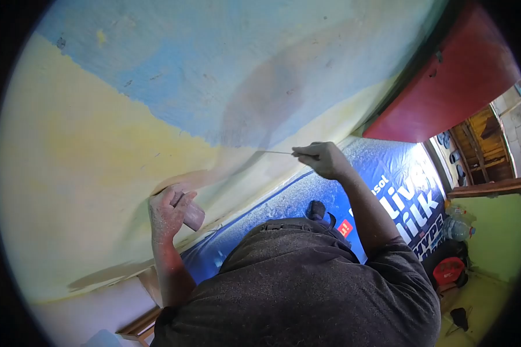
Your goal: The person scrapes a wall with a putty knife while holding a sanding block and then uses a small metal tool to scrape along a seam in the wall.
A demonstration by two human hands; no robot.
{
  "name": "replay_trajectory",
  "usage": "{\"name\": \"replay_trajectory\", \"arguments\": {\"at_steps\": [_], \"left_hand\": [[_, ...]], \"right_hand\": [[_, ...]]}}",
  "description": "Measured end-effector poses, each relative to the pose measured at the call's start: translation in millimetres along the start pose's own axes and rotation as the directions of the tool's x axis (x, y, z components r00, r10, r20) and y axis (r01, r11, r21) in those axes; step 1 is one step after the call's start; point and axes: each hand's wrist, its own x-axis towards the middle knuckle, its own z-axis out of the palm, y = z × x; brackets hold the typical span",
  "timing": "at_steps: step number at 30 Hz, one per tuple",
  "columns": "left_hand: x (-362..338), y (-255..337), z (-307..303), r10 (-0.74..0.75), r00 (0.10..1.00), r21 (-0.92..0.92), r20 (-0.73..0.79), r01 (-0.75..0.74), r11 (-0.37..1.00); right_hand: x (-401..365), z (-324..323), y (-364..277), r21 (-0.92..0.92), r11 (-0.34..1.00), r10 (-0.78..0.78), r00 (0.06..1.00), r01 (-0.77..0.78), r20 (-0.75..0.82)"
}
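My left hand [171, 211], dusty, is wrapped round a greyish-pink cylindrical block [194, 218], close against the yellow part of the painted wall [87, 139]. Some of the block is hidden by the fingers. My right hand [324, 159] is closed on the handle end of a thin tool [276, 152], seen nearly edge-on, whose tip points left at the wall near the border of blue and yellow paint. What kind of tool it is cannot be made out. Scuffs and dark specks mark the blue paint. Pale dust covers both forearms.
A blue printed banner [399, 199], strewn with white dust, lies along the wall's foot. A red door [446, 75] stands at the upper right, beside an opening with footwear. Clear plastic bottles [458, 228] and a red object [448, 270] are at the right. A wooden frame [139, 327] is lower left.
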Motion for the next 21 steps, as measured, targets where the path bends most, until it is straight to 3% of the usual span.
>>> {"name": "replay_trajectory", "arguments": {"at_steps": [2,4,5,9,13,17,21], "left_hand": [[2.3,4.2,-4.8,0.029,0.999,0.069,0.024,-0.031,0.997],[1.7,-1.3,-1.1,-0.06,0.998,-0.026,0.008,0.06,0.998],[-0.5,-3.2,1.0,-0.108,0.994,-0.075,0.006,0.109,0.991],[0.0,5.9,-0.2,-0.06,0.998,-0.023,0.009,0.06,0.998],[0.4,4.8,-1.5,-0.039,0.999,-0.007,-0.005,0.039,0.999],[-0.7,6.7,-0.3,-0.099,0.995,-0.042,0.009,0.099,0.994],[0.7,-0.7,-1.2,-0.005,1.0,0.057,-0.007,0.005,0.998]], "right_hand": [[1.0,-1.5,-1.2,0.006,0.999,0.04,0.999,-0.04,-0.025],[0.3,-5.7,10.8,0.126,0.986,0.114,0.992,-0.106,-0.059],[0.6,-3.1,14.8,0.107,0.99,0.095,0.995,-0.09,-0.043],[5.1,12.8,-4.6,-0.004,1.0,0.027,0.998,-0.027,0.053],[4.5,-1.9,9.2,0.27,0.962,0.06,0.995,-0.037,-0.075],[-0.1,-6.0,0.9,0.203,0.975,0.101,0.994,-0.088,-0.053],[2.3,-8.1,4.2,0.122,0.991,0.058,0.996,-0.05,-0.063]]}}
